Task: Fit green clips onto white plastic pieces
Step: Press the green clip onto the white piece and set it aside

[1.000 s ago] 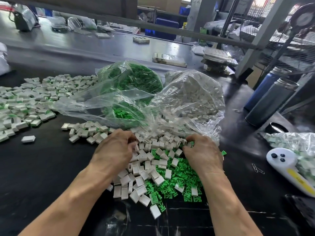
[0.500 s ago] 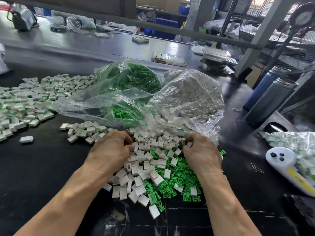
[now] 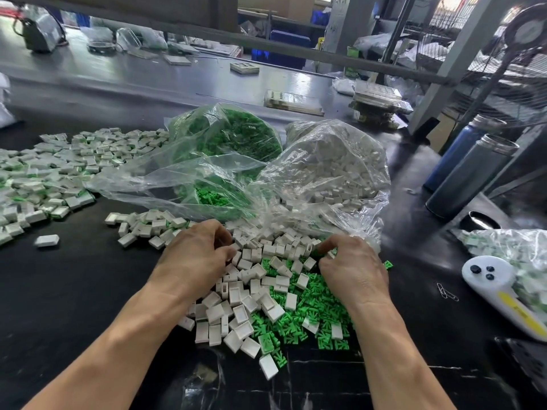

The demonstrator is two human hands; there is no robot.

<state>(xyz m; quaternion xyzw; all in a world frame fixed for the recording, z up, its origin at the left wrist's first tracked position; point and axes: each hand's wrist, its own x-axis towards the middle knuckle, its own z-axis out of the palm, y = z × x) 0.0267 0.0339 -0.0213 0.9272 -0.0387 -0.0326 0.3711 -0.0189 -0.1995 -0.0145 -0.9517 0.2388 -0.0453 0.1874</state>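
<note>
Left hand (image 3: 196, 255) and right hand (image 3: 352, 266) rest curled in the mixed pile of white plastic pieces (image 3: 251, 294) and green clips (image 3: 313, 306). Whether either holds a piece cannot be told. Pile sits on the black table (image 3: 74, 291).

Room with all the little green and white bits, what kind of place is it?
Probably a small factory workbench. Big clear bags of green clips and white plastic pieces spill onto a long dark table, with a heap of fitted pieces at the left.
</note>
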